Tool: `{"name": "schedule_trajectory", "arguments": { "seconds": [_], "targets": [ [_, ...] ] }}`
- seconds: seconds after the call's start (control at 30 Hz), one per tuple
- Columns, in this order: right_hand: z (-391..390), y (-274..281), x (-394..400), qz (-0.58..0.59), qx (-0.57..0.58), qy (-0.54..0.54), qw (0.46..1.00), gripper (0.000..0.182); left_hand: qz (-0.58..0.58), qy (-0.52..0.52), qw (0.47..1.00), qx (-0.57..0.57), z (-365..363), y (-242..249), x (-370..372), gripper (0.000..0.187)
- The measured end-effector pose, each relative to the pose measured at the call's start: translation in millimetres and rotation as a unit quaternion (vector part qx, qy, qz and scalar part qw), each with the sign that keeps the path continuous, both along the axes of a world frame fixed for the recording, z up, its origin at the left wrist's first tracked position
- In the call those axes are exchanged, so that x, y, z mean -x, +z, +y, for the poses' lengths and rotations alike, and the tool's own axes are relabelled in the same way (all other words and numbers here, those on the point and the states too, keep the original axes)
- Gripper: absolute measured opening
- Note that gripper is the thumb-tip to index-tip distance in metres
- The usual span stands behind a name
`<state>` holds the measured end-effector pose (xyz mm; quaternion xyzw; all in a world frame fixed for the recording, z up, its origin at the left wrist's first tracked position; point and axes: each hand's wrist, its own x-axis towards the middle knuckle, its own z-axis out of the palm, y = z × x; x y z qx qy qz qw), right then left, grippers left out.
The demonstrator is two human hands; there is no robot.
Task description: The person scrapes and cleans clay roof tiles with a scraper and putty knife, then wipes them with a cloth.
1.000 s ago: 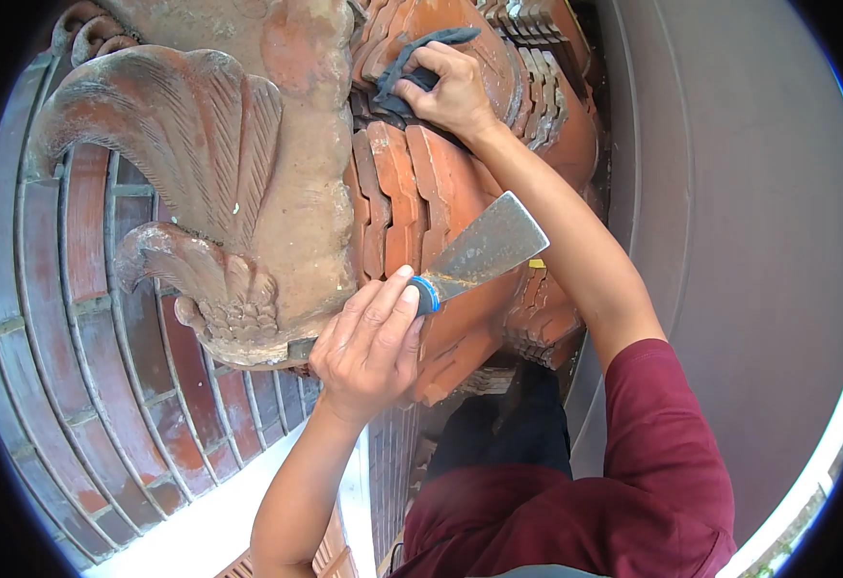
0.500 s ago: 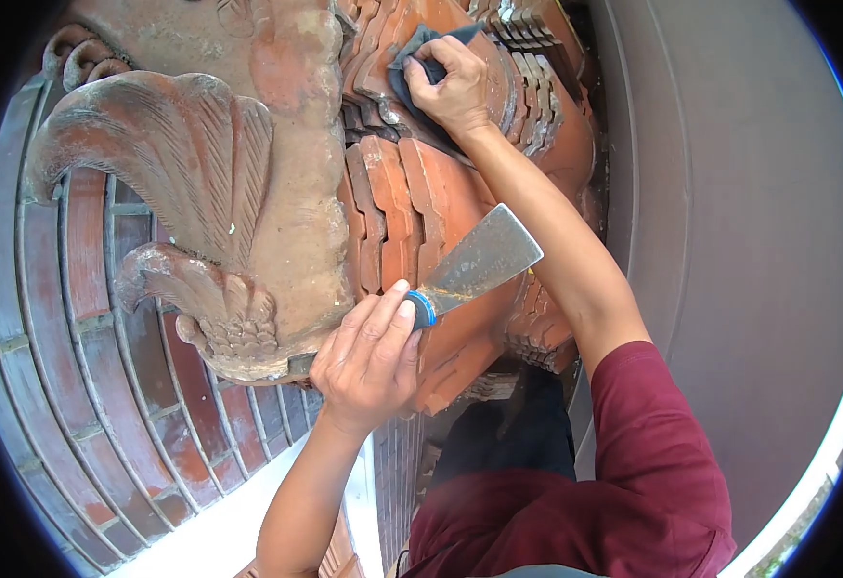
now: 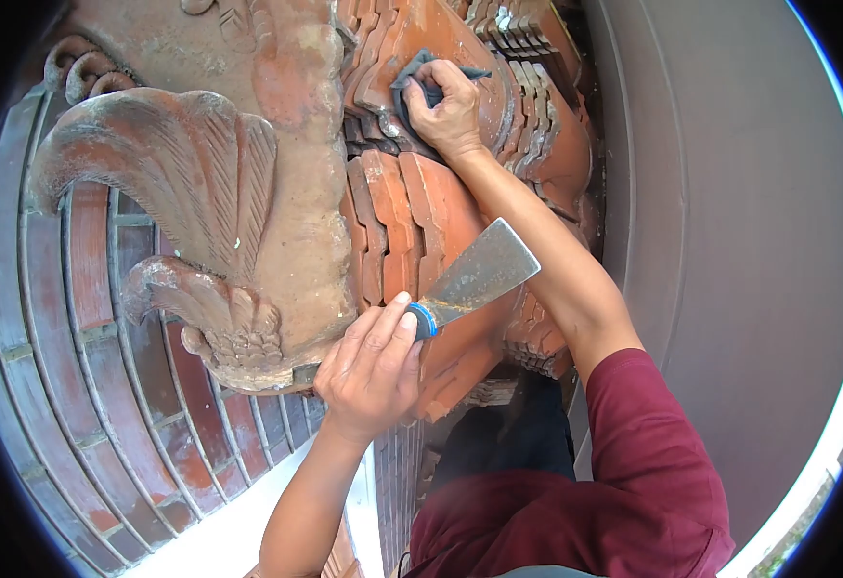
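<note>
A metal scraper [image 3: 484, 272] with a dark, blue-edged handle is held in my left hand [image 3: 368, 371], its wide blade angled up to the right. My left hand is closed around the handle, beside the carved edge of the terracotta piece. Farther up, my right hand [image 3: 448, 111] is closed on a dark grey cloth [image 3: 412, 85], which lies against the stacked orange clay tiles [image 3: 460, 39]. My right forearm crosses over more tiles [image 3: 388, 222] below the cloth.
On the left is a large terracotta ornament [image 3: 181, 154] with carved leaf shapes, above a brick wall [image 3: 103, 385]. A smooth grey-brown surface [image 3: 739, 222] rises on the right. Dark trousers [image 3: 513, 433] show below the tiles.
My right hand and the cloth have shifted slightly down and left across the tiles. My left hand still holds the scraper. The whole view has shifted a little.
</note>
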<state>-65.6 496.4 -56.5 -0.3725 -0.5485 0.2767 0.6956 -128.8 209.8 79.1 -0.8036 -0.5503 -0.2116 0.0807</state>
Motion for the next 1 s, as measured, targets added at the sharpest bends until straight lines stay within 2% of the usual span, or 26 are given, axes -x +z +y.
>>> {"name": "schedule_trajectory", "arguments": {
  "seconds": [0.07, 0.1, 0.17, 0.23, 0.3, 0.33, 0.43, 0.5, 0.57, 0.67, 0.73, 0.83, 0.9, 0.93, 0.97, 1.0],
  "targets": [
    [-4.7, 14.6, -0.4, 0.017, -0.019, 0.022, 0.999, 0.019, 0.004, -0.001, 1.0, 0.005, -1.4, -0.2, 0.7, 0.039],
    [2.7, 13.1, 2.9, -0.018, -0.1, 0.006, 0.995, 0.017, 0.002, -0.006, 1.0, 0.011, 0.0, -0.4, 0.7, 0.041],
    [14.2, -3.0, 1.3, -0.075, -0.124, -0.035, 0.989, 0.01, 0.0, -0.016, 0.999, 0.035, -2.5, 3.1, 0.0, 0.045],
    [24.8, -58.2, -4.1, -0.068, 0.005, -0.096, 0.993, 0.007, 0.0, -0.014, 0.999, 0.048, -4.8, 3.4, -0.2, 0.045],
    [19.1, -125.5, -18.5, -0.118, 0.096, -0.129, 0.98, 0.009, 0.001, -0.014, 0.999, 0.048, -3.2, 4.6, -0.2, 0.045],
    [11.7, -139.5, -27.0, -0.127, 0.185, -0.114, 0.968, 0.007, 0.004, -0.015, 0.999, 0.045, -1.7, 5.0, 0.0, 0.045],
    [15.1, -128.7, -28.1, -0.098, 0.248, -0.093, 0.959, 0.007, 0.001, -0.021, 0.999, 0.047, -3.0, 2.7, -0.9, 0.045],
    [20.7, -78.2, -14.3, -0.015, 0.041, -0.097, 0.994, 0.009, 0.006, -0.022, 0.999, 0.045, -3.0, 2.6, -0.2, 0.045],
    [15.5, -33.2, -6.1, -0.013, -0.084, -0.029, 0.996, 0.009, 0.012, -0.021, 0.999, 0.047, -4.4, 1.7, -0.8, 0.046],
    [31.3, -101.8, -17.4, -0.105, -0.022, -0.119, 0.987, 0.008, 0.028, -0.021, 0.999, 0.037, -2.7, 0.8, 1.6, 0.052],
    [26.8, -166.8, -29.2, -0.191, 0.169, -0.211, 0.944, 0.007, 0.033, -0.02, 0.998, 0.044, -5.0, 2.8, 2.5, 0.052],
    [21.1, -177.6, -31.9, -0.106, 0.25, -0.178, 0.946, 0.013, 0.022, -0.023, 0.997, 0.066, -5.9, 3.6, 2.0, 0.048],
    [6.0, -174.1, -39.2, -0.064, 0.226, -0.136, 0.962, 0.02, 0.01, -0.029, 0.997, 0.071, -2.9, 2.4, -0.2, 0.046],
    [-11.6, -173.4, -46.7, -0.047, 0.189, -0.077, 0.978, 0.028, 0.011, -0.028, 0.997, 0.074, -4.6, 3.3, 1.1, 0.046],
    [-30.2, -177.4, -57.1, -0.072, 0.193, 0.001, 0.979, 0.031, 0.011, -0.024, 0.997, 0.078, -6.1, 3.0, 2.5, 0.047],
    [-31.5, -179.1, -60.3, -0.075, 0.196, 0.002, 0.978, 0.031, 0.007, -0.027, 0.998, 0.065, -6.5, 0.8, 3.7, 0.047]
  ]
}}
